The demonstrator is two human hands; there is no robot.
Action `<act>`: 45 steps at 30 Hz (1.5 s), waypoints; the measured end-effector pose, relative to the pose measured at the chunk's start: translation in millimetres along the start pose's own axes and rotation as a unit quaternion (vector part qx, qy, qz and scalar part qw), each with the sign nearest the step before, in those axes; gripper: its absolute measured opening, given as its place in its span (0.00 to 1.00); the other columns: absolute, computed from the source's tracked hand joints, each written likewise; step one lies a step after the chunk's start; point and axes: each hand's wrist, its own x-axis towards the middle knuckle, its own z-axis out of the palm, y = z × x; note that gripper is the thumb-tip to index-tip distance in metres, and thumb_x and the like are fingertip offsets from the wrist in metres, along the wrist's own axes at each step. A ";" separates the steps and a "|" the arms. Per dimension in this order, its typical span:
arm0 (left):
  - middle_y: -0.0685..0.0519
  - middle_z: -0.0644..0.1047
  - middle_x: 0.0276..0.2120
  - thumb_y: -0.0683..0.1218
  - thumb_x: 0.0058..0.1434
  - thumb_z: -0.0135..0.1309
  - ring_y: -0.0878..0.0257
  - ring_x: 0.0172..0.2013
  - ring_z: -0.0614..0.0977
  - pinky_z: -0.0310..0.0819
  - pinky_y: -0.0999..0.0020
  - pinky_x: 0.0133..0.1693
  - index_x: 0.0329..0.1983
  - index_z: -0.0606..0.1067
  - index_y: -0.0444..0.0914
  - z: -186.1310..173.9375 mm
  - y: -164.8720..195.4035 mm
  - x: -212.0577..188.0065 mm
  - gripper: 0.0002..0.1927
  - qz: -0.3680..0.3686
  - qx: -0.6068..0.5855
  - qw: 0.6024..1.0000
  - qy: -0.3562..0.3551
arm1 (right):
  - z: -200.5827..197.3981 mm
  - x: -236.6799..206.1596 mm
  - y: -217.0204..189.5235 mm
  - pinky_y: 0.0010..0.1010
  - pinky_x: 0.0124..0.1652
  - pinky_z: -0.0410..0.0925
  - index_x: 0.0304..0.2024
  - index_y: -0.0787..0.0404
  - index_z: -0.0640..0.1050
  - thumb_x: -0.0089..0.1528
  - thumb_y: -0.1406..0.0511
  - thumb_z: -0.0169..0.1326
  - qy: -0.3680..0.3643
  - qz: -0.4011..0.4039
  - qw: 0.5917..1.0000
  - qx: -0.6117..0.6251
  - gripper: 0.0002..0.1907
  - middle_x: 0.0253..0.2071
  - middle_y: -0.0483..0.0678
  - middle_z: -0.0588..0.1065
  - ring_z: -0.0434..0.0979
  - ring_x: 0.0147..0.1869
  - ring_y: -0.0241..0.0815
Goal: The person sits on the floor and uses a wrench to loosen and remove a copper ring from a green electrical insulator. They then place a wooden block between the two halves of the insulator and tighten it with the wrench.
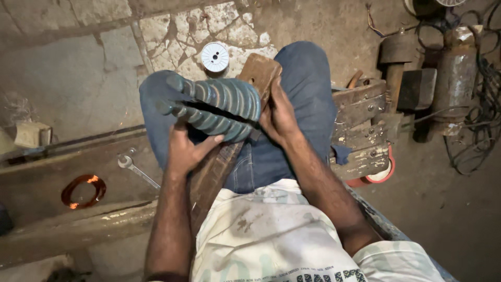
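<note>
A grey-blue stepped winding former (216, 107), ridged in tapering tiers with two prongs at its narrow end, lies across the person's lap on a brown wooden board (259, 73). The left hand (185, 151) clasps its underside; the right hand (276, 117) grips its wide end against the board.

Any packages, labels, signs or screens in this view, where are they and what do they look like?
Small box: far left on the floor, pale cream, boxy, worn.
Spool label: round white face with dark centre holes, on the floor beyond the knees.
Printed cloth: bottom edge on the person's lap, off-white with a dark printed band.
No screens or signs.
</note>
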 end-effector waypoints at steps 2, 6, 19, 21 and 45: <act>0.42 0.72 0.62 0.51 0.57 0.72 0.53 0.63 0.76 0.69 0.60 0.66 0.72 0.58 0.34 -1.8 -0.2 -3.2 0.47 0.032 -0.039 0.999 0.005 | 0.7 -9.4 3.7 0.47 0.69 0.66 0.71 0.61 0.64 0.73 0.47 0.38 0.015 0.034 0.999 0.008 0.33 0.67 0.53 0.70 0.72 0.70 0.48; 0.46 0.51 0.79 0.54 0.71 0.63 0.58 0.76 0.57 0.50 0.63 0.77 0.81 0.40 0.38 5.9 0.6 -5.8 0.51 0.085 -0.150 0.984 0.053 | 5.5 -27.8 19.5 0.50 0.63 0.68 0.70 0.59 0.64 0.72 0.44 0.36 0.047 0.133 0.990 -0.013 0.34 0.65 0.53 0.71 0.73 0.67 0.50; 0.46 0.59 0.75 0.46 0.68 0.68 0.56 0.70 0.64 0.59 0.61 0.72 0.80 0.45 0.42 24.7 6.9 -0.4 0.50 0.078 -0.166 0.976 0.116 | -13.8 -68.8 38.0 0.49 0.69 0.64 0.73 0.60 0.60 0.75 0.51 0.40 -0.041 0.167 0.985 -0.001 0.29 0.71 0.52 0.66 0.67 0.73 0.49; 0.46 0.62 0.70 0.43 0.67 0.70 0.57 0.67 0.67 0.62 0.61 0.69 0.79 0.48 0.41 24.8 7.2 -0.4 0.50 0.060 -0.174 0.973 0.138 | -11.4 -68.3 36.9 0.49 0.71 0.63 0.73 0.63 0.61 0.75 0.51 0.40 -0.058 0.169 0.984 0.001 0.31 0.71 0.53 0.66 0.66 0.75 0.49; 0.43 0.73 0.54 0.51 0.52 0.72 0.53 0.52 0.78 0.73 0.60 0.54 0.66 0.64 0.32 14.9 12.8 4.2 0.43 -0.012 0.056 0.986 0.158 | -27.1 -43.9 40.5 0.36 0.50 0.73 0.62 0.61 0.71 0.72 0.46 0.40 -0.025 0.206 0.976 0.072 0.30 0.51 0.48 0.78 0.78 0.52 0.44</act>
